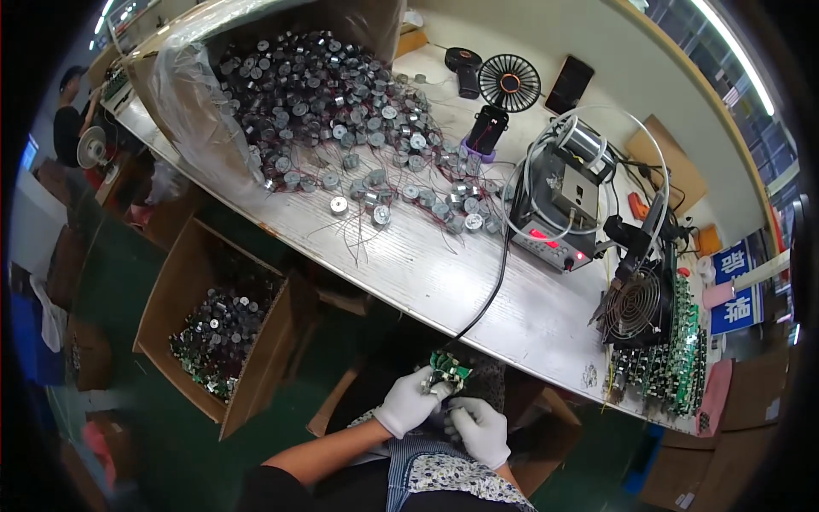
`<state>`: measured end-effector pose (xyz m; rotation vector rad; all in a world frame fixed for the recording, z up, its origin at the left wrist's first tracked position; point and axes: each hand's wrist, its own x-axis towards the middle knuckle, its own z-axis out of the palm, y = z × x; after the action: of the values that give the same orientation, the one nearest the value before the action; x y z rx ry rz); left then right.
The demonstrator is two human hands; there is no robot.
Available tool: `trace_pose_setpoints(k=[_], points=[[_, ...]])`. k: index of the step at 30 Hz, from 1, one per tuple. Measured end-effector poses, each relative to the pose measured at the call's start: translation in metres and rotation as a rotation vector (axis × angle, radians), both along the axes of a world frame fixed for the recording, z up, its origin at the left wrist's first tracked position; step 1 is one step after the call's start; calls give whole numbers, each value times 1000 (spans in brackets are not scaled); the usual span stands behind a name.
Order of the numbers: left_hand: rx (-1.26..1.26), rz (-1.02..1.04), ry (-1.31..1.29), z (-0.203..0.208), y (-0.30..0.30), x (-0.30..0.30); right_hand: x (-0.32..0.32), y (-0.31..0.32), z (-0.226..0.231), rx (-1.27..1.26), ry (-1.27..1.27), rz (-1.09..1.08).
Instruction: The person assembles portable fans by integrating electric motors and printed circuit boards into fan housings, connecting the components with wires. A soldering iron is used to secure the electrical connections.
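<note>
Over my lap, my left hand [408, 404], in a white glove, is closed around some small green circuit boards [450, 372] with parts on them. My right hand [480, 432], gloved in white too, is just to the right and slightly lower. Its fingers are curled together near the boards; what they pinch, if anything, is too small to make out. A black cable [492, 299] runs from the control box on the table down over the front edge toward the boards. The patterned apron [452, 478] lies under both hands.
Small round metal motors [324, 94] with thin wires spill from a plastic-lined carton [183, 111] onto the white table [409, 277]. A control box [550, 243], small fan [509, 83], phone [570, 84] and rows of circuit boards [661, 375] stand rightward. An open carton [162, 328] of parts sits lower left.
</note>
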<state>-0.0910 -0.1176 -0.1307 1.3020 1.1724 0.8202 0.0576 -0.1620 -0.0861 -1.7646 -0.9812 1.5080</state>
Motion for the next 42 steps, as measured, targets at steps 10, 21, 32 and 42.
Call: trace_pose_setpoints(k=[10, 21, 32, 42], points=[[-460, -543, -401, -8, 4, -34, -30, 14, 27, 417, -478, 2], [-175, -60, -257, 119, -4, -183, -21, 39, 23, 370, 226, 219], [-90, 269, 1183, 99, 7, -334, -37, 46, 8, 229, 127, 388], [-371, 367, 1185, -68, 129, -354, -44, 48, 9, 194, 91, 327]])
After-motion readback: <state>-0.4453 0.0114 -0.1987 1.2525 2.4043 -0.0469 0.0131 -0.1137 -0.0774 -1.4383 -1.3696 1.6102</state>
